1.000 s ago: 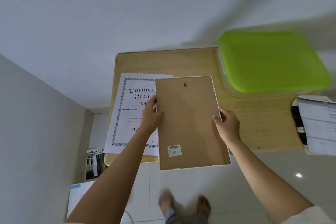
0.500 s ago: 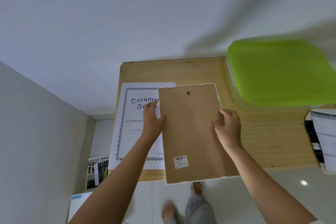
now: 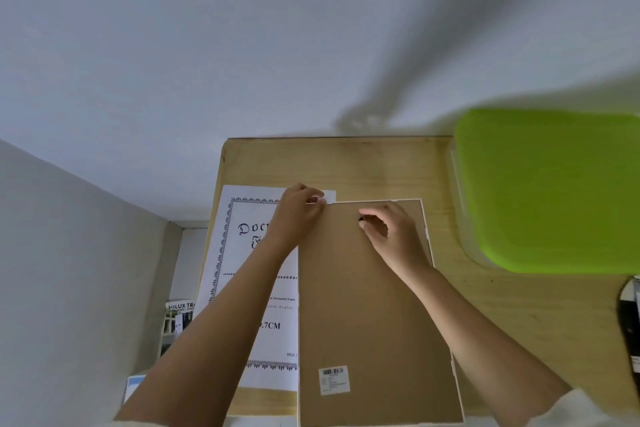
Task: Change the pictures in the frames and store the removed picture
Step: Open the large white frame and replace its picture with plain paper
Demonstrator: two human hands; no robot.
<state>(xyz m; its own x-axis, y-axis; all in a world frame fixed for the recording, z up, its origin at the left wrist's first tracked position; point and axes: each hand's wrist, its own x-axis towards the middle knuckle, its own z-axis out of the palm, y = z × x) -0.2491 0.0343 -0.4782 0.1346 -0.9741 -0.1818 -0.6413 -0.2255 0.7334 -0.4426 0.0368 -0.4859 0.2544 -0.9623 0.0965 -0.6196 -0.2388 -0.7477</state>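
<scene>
— What is showing beneath the right hand (image 3: 391,232)?
— The frame back (image 3: 374,315) is showing plain brown, white-edged.
— And leftward?
— A sheet (image 3: 242,253) is showing white, with a black ornate border. Rightward, a lid (image 3: 554,191) is glowing lime.

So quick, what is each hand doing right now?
Left hand: pinches the picture frame at its top left corner.
Right hand: curled on the frame's hanger hook, apparently pinching it.

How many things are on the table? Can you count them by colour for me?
White: 1, the printed sheet
Brown: 1, the picture frame, lying back side up
Green: 1, the lidded box
Black and white: 1, the cut-off thing at the right edge
Total: 4
</scene>
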